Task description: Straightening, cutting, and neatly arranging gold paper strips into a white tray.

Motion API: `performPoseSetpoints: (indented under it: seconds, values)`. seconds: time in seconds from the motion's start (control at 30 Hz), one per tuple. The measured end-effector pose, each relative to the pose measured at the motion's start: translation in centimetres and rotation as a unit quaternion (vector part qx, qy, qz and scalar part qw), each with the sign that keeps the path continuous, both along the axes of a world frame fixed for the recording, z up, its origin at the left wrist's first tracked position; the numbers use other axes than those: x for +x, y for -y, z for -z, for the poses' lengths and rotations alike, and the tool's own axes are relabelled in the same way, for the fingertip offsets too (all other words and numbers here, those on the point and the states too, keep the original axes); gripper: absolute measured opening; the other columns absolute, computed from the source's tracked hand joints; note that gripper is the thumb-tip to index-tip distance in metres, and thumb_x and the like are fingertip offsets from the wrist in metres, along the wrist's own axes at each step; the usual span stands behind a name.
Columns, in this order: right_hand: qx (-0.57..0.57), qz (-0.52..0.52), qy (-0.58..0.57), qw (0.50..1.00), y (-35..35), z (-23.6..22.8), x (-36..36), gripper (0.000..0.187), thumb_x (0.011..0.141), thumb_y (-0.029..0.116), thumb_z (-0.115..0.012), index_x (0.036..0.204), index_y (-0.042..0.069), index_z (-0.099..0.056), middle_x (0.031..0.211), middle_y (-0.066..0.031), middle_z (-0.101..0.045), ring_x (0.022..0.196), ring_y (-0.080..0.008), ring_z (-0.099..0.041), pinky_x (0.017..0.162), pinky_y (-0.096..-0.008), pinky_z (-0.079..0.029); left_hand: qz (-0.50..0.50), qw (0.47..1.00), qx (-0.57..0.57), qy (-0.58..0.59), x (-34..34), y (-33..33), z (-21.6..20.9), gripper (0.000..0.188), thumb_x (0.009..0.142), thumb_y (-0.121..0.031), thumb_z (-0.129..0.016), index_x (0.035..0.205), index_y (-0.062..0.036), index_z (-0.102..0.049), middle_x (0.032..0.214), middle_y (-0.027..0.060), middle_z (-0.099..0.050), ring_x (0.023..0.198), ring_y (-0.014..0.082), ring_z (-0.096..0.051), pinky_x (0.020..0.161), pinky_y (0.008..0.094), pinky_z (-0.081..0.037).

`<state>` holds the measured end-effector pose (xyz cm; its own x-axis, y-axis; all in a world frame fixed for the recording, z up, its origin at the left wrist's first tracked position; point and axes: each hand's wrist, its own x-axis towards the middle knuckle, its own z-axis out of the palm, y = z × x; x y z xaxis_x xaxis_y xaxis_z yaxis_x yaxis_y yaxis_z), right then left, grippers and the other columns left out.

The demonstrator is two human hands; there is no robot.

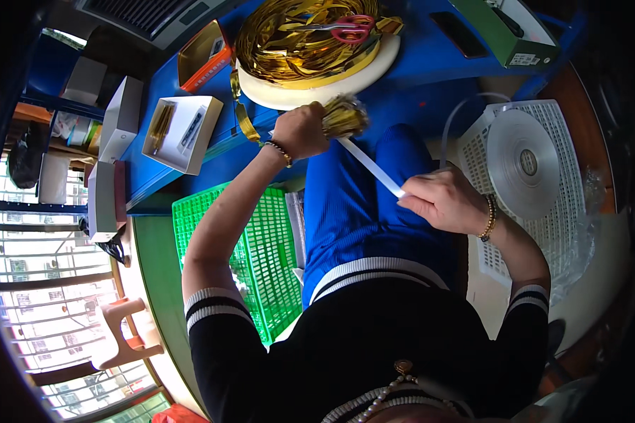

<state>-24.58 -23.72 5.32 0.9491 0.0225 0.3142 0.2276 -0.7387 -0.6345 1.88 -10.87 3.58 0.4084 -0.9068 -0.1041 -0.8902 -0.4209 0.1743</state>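
My left hand (300,132) is closed around a bunch of shiny gold foil ribbon (346,117), its looped end sticking out to the right of my fist. From just below the bunch a white strip (368,166) runs down to the right, stretched straight. Its lower end is pinched between the thumb and fingers of my right hand (444,201). Above my left hand, a large coil of gold ribbon (282,60) lies on a round cream-coloured disc (317,92). Scissors with dark red handles (354,29) rest on the coil. One gold strip (244,121) hangs off its left side.
On the blue table are a white box (196,151), an orange box (203,60), a dark phone (458,34) and a green box (508,35). A white basket (487,233) holding a roll of white ribbon (506,148) stands right. A green basket (271,243) is left of my legs.
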Motion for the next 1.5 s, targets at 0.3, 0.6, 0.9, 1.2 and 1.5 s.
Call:
performPoseSetpoints:
  seconds: [0.3,0.6,0.9,1.2,1.5]
  values:
    - [0.242,0.017,-0.012,0.970,6.7,3.7,9.9,0.021,0.088,0.020,-0.061,0.079,0.001,-0.060,0.067,0.0001,-0.059,0.066,-0.0035,-0.051,0.056,-0.0220,-0.042,0.164,0.964,-0.119,-0.171,-9.6,-0.4,-3.5,0.043,0.059,-0.014,-0.071,0.097,-0.0019,-0.055,0.081,0.0188,-0.062,0.080,0.0347,-0.063,0.072,0.0395,-0.051]
    - [0.118,0.035,0.202,0.972,-2.7,5.1,5.9,0.012,0.086,0.009,-0.059,0.082,-0.002,-0.055,0.105,-0.0121,-0.058,0.080,-0.0221,-0.058,0.068,-0.0308,-0.046,-0.160,0.928,-0.158,-0.296,-2.9,-2.5,0.3,0.063,0.058,-0.020,-0.077,0.110,0.0031,-0.053,0.091,0.0148,-0.066,0.084,0.0240,-0.065,0.077,0.0327,-0.051]
    - [0.282,0.061,0.044,0.957,-7.4,6.8,9.4,0.031,0.093,0.021,-0.053,0.071,0.001,-0.044,0.061,-0.0158,-0.052,0.055,-0.0314,-0.054,0.050,-0.0368,-0.040,-0.157,0.974,-0.164,0.004,-3.4,-4.4,6.4,0.047,0.069,-0.026,-0.066,0.106,-0.0050,-0.047,0.086,0.0187,-0.062,0.082,0.0381,-0.061,0.068,0.0452,-0.049]
    - [0.018,-0.077,0.088,0.993,-4.7,3.9,8.8,0.016,0.082,0.014,-0.063,0.077,0.001,-0.055,0.072,-0.0140,-0.057,0.070,-0.0328,-0.059,0.061,-0.0393,-0.046,-0.056,0.998,-0.004,0.028,-5.7,-6.1,8.6,0.029,0.074,-0.015,-0.059,0.098,-0.0021,-0.049,0.087,0.0191,-0.060,0.081,0.0350,-0.063,0.068,0.0433,-0.051]
    - [0.399,-0.026,-0.174,0.900,0.8,11.2,12.1,0.024,0.092,0.021,-0.055,0.077,0.002,-0.058,0.071,0.0008,-0.056,0.065,-0.0051,-0.050,0.060,-0.0218,-0.043,-0.045,0.974,-0.174,-0.139,-7.2,-6.5,1.4,0.046,0.064,-0.015,-0.073,0.102,-0.0009,-0.051,0.083,0.0155,-0.064,0.078,0.0314,-0.065,0.070,0.0380,-0.052]
